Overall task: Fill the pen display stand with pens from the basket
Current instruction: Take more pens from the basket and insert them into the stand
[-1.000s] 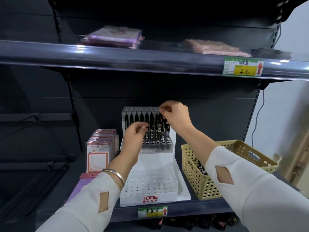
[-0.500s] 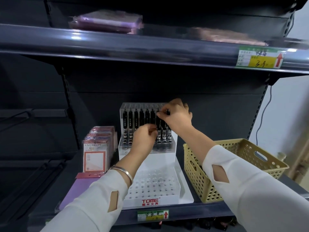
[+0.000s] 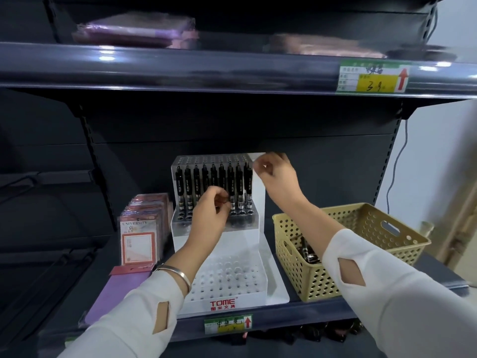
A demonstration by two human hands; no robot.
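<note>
The white and clear pen display stand (image 3: 254, 236) sits mid-shelf, with a "TOME" label on its front. A row of black pens (image 3: 214, 184) stands upright in its upper tier, while the holes of the lower tier hold nothing. My left hand (image 3: 210, 215) is in front of that row, its thumb and fingers pinching a black pen (image 3: 224, 201). My right hand (image 3: 277, 174) hovers by the stand's top right corner with loosely curled fingers, holding nothing. The tan perforated basket (image 3: 366, 226) stands to the right of the stand, with dark pens (image 3: 307, 251) lying inside.
Packaged cards (image 3: 140, 236) marked "UNIVERSITY" stand to the left of the stand, above a flat purple packet (image 3: 116, 295). The upper shelf (image 3: 206, 71) overhangs closely and carries wrapped goods and a price tag (image 3: 373, 78). A cable (image 3: 395, 171) hangs at the right.
My right hand has let go of the rightmost pen and moved up and to the right. My left hand stays at the pen row.
</note>
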